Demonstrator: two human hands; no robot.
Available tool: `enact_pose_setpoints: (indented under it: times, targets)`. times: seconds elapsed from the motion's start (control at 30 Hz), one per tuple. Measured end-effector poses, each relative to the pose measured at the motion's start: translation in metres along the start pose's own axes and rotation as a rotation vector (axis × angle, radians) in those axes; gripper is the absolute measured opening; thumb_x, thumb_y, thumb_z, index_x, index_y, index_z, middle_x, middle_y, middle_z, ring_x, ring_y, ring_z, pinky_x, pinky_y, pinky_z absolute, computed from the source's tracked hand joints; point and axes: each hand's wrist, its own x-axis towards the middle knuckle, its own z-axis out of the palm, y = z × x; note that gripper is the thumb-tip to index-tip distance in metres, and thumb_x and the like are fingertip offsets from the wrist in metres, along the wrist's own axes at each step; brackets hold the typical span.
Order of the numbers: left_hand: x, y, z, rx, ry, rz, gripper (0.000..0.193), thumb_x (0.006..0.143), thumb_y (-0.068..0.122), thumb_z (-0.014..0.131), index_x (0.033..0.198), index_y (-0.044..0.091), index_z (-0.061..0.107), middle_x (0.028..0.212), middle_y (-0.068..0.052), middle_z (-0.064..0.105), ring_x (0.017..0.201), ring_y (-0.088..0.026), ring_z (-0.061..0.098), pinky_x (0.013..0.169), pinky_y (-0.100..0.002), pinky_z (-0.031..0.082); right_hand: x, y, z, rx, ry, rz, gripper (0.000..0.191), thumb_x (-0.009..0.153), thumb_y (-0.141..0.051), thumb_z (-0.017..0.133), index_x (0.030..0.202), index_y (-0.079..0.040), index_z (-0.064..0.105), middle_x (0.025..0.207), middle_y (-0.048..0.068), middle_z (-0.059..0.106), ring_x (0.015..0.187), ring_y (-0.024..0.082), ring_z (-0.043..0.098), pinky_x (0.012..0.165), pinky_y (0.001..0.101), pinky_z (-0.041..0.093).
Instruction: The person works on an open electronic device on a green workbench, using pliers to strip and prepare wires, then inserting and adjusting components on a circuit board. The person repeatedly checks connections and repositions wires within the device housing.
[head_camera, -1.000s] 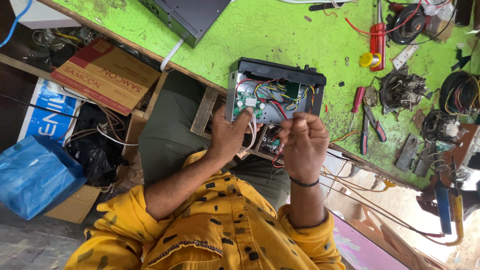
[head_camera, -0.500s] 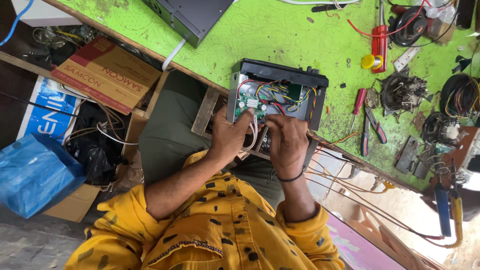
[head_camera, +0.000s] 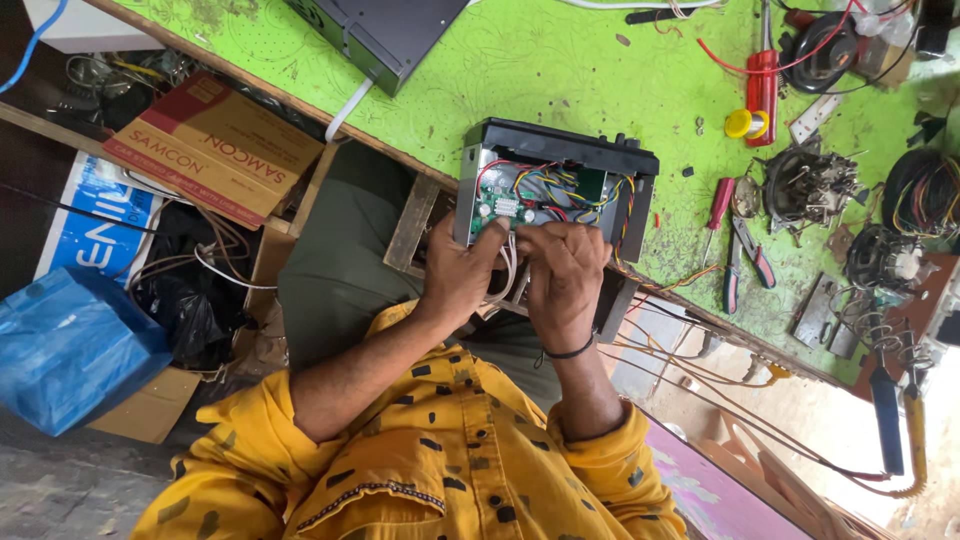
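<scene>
Opened black electronic chassis (head_camera: 556, 185), resting at the green bench (head_camera: 560, 70) edge, is now being worked by both hands: right hand (head_camera: 562, 280) lowered onto wiring, fingers curled; left hand (head_camera: 458, 280) gripping its side.

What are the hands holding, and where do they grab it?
Both hands, left and right, hold the opened electronics box by its near edge, fingers among its wires.
</scene>
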Motion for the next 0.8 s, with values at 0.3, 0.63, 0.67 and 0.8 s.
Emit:
enact_pose_setpoints:
  times: [0.3, 0.63, 0.67, 0.8]
  targets:
    - [-0.0022, 0.0000, -0.0017, 0.074, -0.025, 0.094, 0.011, 0.104, 0.010, 0.065, 0.106, -0.001, 0.067, 0.092, -0.002, 0.070, 0.078, -0.006, 0.063, 0.066, -0.022, 0.054, 0.0029, 0.0044, -0.0012, 0.024, 0.009, 0.024, 0.015, 0.088, -0.012, 0.081, 0.100, -0.012, 0.073, 0.099, 0.003, 0.067, 0.097, 0.026, 0.059, 0.088, 0.0383, 0.045]
    - [-0.0026, 0.0013, 0.0005, -0.008, -0.010, 0.025, 0.011, 0.101, 0.012, 0.064, 0.104, 0.001, 0.066, 0.090, -0.002, 0.070, 0.076, -0.007, 0.068, 0.064, -0.023, 0.059, 0.0013, 0.0048, -0.0083, 0.126, -0.060, 0.030, 0.018, 0.092, -0.004, 0.075, 0.109, -0.008, 0.073, 0.104, 0.007, 0.068, 0.099, 0.026, 0.061, 0.090, 0.0382, 0.048]
    - [-0.0023, 0.0008, 0.0008, -0.010, -0.008, 0.028, 0.012, 0.101, 0.012, 0.064, 0.104, 0.001, 0.066, 0.090, -0.002, 0.070, 0.076, -0.007, 0.068, 0.064, -0.024, 0.060, 0.0016, 0.0048, -0.0082, 0.133, -0.060, 0.028, 0.018, 0.093, -0.004, 0.075, 0.110, -0.008, 0.073, 0.104, 0.007, 0.068, 0.100, 0.026, 0.061, 0.090, 0.0381, 0.048]
    - [-0.0015, -0.0009, 0.0004, 0.022, 0.019, -0.002, 0.012, 0.100, 0.013, 0.066, 0.104, 0.002, 0.066, 0.090, -0.002, 0.071, 0.076, -0.006, 0.068, 0.063, -0.023, 0.060, 0.0012, 0.0047, -0.0066, 0.118, -0.047, 0.027, 0.018, 0.091, -0.004, 0.075, 0.108, -0.009, 0.074, 0.103, 0.007, 0.067, 0.099, 0.026, 0.061, 0.090, 0.0384, 0.047]
